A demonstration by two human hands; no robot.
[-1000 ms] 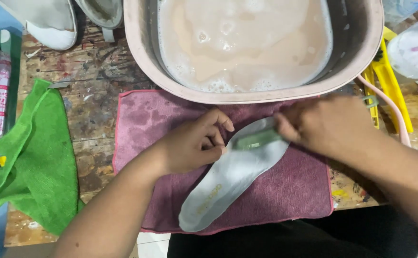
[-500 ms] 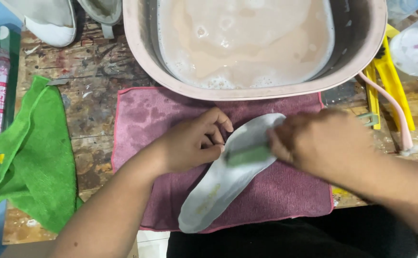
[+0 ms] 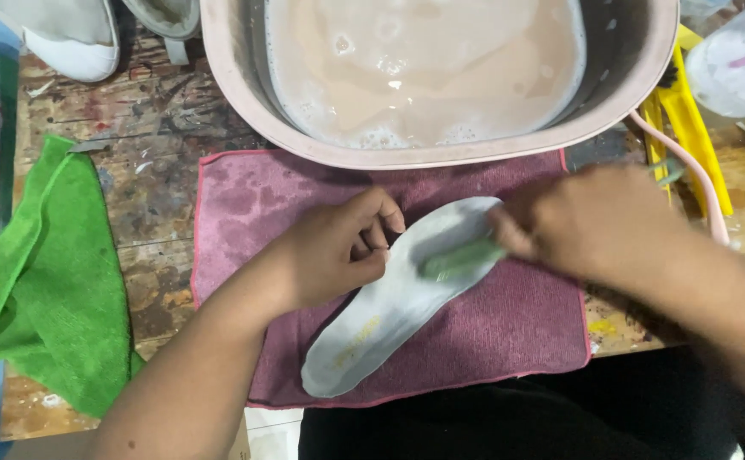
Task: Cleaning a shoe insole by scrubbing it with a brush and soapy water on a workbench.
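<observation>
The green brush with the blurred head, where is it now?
In the head view the green brush lies across the white shoe insole on the maroon cloth, gripped by the right hand, below the pink basin.

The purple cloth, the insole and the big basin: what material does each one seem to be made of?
Purple cloth: likely microfibre towel, matte with a fine nap and darker damp patches. Insole: apparently foam under a smooth pale grey fabric face; it lies thin and flat. Basin: probably plastic, with a smooth pink rim and slight sheen.
</observation>
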